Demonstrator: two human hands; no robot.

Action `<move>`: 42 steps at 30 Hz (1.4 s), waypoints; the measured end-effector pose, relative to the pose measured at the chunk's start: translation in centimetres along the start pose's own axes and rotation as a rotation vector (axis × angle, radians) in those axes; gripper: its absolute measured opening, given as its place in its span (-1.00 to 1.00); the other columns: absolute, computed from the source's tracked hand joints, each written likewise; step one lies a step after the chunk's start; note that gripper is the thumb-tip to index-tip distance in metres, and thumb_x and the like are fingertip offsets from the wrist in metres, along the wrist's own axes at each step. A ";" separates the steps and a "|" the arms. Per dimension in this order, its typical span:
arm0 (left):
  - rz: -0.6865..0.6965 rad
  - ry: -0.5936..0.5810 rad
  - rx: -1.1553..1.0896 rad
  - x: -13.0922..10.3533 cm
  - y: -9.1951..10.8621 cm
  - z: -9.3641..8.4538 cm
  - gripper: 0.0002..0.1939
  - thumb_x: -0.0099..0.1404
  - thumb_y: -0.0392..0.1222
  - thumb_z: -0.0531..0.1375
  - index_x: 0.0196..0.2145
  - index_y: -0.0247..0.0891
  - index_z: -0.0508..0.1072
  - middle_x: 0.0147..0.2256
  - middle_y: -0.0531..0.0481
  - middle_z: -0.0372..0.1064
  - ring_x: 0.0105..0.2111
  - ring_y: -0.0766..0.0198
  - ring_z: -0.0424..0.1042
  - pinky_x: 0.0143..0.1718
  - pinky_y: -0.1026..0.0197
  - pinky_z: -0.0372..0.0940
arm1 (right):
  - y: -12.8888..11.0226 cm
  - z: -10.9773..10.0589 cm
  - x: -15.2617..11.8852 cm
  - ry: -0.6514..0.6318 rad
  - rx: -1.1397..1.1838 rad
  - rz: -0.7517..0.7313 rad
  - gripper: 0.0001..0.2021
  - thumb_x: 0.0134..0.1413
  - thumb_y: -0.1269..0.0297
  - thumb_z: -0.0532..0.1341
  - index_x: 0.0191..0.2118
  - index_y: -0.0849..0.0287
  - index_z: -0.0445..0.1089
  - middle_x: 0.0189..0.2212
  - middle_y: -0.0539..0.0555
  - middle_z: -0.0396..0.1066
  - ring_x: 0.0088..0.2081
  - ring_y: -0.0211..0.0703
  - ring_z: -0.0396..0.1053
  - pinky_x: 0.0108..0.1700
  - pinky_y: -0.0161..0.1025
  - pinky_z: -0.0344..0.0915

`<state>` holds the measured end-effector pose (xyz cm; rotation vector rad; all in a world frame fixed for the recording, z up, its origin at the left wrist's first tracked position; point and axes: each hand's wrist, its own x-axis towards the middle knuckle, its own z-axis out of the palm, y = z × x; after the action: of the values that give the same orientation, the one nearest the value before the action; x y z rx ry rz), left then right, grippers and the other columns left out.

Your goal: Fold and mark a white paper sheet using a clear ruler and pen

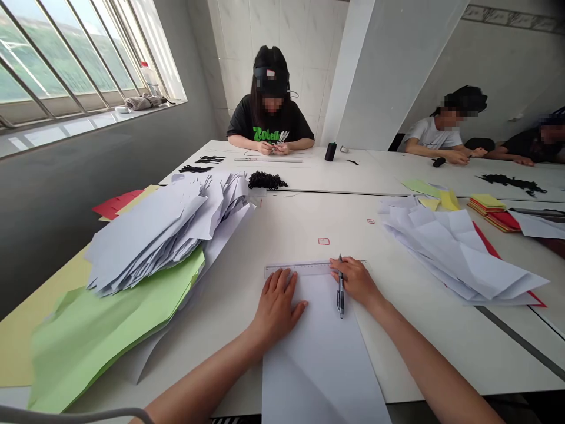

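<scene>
A long sheet of white paper (pixel 318 359) lies on the table in front of me and runs down past the near edge. Across its far end rests a clear ruler (pixel 309 268). My left hand (pixel 278 303) lies flat on the sheet, fingers spread, with its fingertips at the ruler's lower edge near the left end. At the ruler's right part, my right hand (pixel 355 280) has its fingertips on or beside the ruler. A dark pen (pixel 340 297) is held in that hand, with its lower end hanging over the paper.
On the left is a thick stack of cut white paper (pixel 145 235) over green sheets (pixel 119 330). Folded white sheets (pixel 459 253) and coloured pads (pixel 488 206) lie right. Across the table a person (pixel 271 112) works near black cord bundles (pixel 265 180); other people sit far right.
</scene>
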<state>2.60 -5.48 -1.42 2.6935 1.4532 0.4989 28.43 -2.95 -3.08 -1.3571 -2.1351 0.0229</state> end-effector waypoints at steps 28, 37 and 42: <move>0.008 -0.025 -0.038 0.3 -0.7 0.2 -0.32 0.24 0.14 -0.03 0.20 -0.30 0.02 0.19 -0.15 0.00 0.19 -0.03 -0.06 0.15 -0.08 -0.05 | 0.6 0.7 0.0 0.064 0.059 0.040 -0.79 0.08 0.36 0.14 -0.14 0.07 0.37 -0.16 0.07 0.43 -0.15 -0.11 0.35 -0.11 -0.09 0.33; 0.008 -0.005 -0.031 0.3 -0.8 0.5 -0.32 0.24 0.13 -0.02 0.21 -0.26 -0.01 0.19 -0.14 -0.01 0.19 -0.02 -0.07 0.16 -0.09 -0.06 | 0.6 0.8 0.0 0.069 0.058 0.053 -0.78 0.07 0.35 0.15 -0.13 0.06 0.38 -0.18 0.08 0.43 -0.14 -0.11 0.36 -0.10 -0.10 0.33; 0.009 -0.001 -0.025 0.3 -0.8 0.5 -0.32 0.24 0.14 -0.02 0.21 -0.28 0.00 0.19 -0.15 0.00 0.19 -0.01 -0.07 0.15 -0.08 -0.05 | 0.6 0.8 0.0 0.063 0.070 0.063 -0.77 0.08 0.34 0.15 -0.11 0.03 0.37 -0.16 0.07 0.43 -0.13 -0.09 0.35 -0.10 -0.08 0.33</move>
<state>2.26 -4.78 -1.94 2.6818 1.4260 0.5127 28.57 -2.41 -3.91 -1.3663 -2.0205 0.0792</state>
